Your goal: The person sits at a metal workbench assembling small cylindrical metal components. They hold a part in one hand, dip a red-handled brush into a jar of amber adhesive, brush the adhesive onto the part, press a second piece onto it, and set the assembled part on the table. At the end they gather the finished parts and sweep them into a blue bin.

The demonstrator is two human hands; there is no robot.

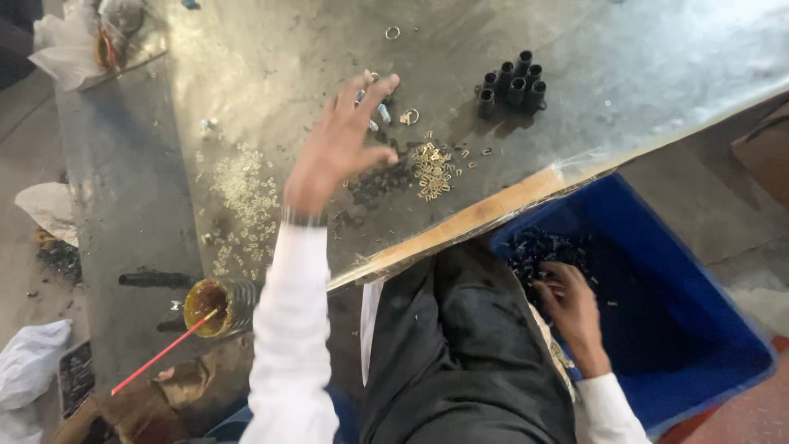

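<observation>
A sheet-metal worktable (271, 57) fills the upper frame, its far and left edges cut off. Beside the person's dark trousers stands a blue plastic bin (699, 296), its right corner running toward the frame edge; its inside is dark, and only a heap of small black parts (538, 247) shows at the near wall, too jumbled to count.

The right hand (569, 306) reaches down into that bin with fingers curled among the black parts; whether it grips any cannot be told. The left hand (339, 148) hovers over the table with fingers spread open, holding nothing, and covers part of a dark scatter of bits (380, 182) beneath it.

A cluster of black cylindrical sleeves (513, 85) stands upright on the table, about seven, touching one another. At the table's left end sits one glass jar (220, 306) with yellowish contents and a red stick (160, 355) leaning out.

One pile of brass clips (432, 169) lies just right of the left hand, and a wider spill of pale small pieces (245, 197) lies to its left; neither can be counted. Two metal rings (409, 117) show, one far up the table.
</observation>
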